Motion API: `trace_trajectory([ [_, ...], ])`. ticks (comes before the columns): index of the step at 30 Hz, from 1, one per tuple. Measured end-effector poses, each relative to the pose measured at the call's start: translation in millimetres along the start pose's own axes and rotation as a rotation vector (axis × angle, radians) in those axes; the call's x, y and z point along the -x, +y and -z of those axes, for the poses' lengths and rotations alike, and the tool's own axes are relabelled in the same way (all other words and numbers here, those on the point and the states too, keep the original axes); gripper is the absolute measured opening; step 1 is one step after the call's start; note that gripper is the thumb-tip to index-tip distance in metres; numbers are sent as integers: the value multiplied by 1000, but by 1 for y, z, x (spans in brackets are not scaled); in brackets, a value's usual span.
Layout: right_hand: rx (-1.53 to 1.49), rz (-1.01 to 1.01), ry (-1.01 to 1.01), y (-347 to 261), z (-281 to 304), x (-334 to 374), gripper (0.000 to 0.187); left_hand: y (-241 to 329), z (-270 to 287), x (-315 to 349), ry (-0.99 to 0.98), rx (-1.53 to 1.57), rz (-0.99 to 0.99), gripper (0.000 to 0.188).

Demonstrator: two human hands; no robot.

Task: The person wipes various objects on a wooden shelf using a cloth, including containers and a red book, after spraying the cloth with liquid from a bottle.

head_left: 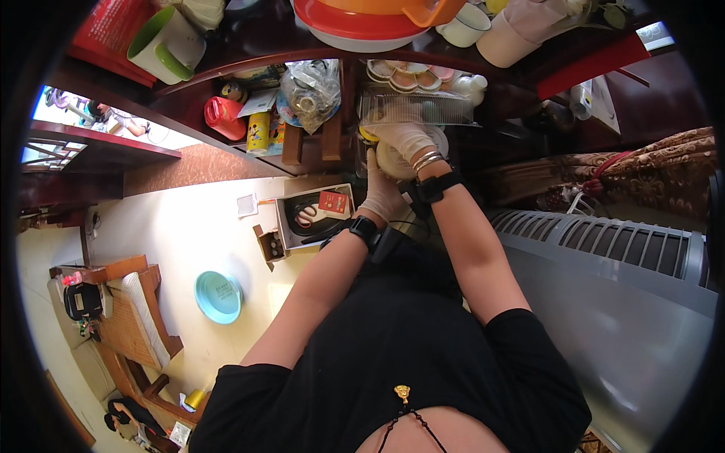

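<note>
Both my hands wear thin white gloves and reach into an open compartment of the dark wooden cabinet. My left hand [381, 193] is cupped against the side of a pale round container [394, 161], its thumb pointing up along the edge. Just above, my right hand [406, 138] lies across the top of this container, at the lower edge of a clear plastic box [427, 110]. The right fingertips are partly hidden, so their grip is unclear. Something small and yellow [368, 134] shows beside them. Behind the clear box stand a scalloped tray [408, 76] and a white bottle [473, 85].
The compartment to the left holds a red container [224, 118], a yellow can [257, 133] and a plastic-wrapped bundle [310, 97]. A box with scissors [314, 217] lies below, and a blue basin [218, 297] on the floor. At right stands a grey slatted appliance [612, 302].
</note>
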State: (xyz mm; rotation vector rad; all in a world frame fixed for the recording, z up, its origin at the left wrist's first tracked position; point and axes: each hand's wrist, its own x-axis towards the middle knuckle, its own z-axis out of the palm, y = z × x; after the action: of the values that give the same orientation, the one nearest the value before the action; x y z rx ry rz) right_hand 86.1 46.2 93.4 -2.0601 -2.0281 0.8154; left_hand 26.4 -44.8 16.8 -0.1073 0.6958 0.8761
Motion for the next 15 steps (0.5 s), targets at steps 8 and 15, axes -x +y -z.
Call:
trace_trajectory([
  [8,-245,53,-47,-1,23,15,57,5,-3,3,-103,257,-75,62],
  [15,47,677,-104,11,16,18,56,-11,27,-21,-360,-232,-386,59],
])
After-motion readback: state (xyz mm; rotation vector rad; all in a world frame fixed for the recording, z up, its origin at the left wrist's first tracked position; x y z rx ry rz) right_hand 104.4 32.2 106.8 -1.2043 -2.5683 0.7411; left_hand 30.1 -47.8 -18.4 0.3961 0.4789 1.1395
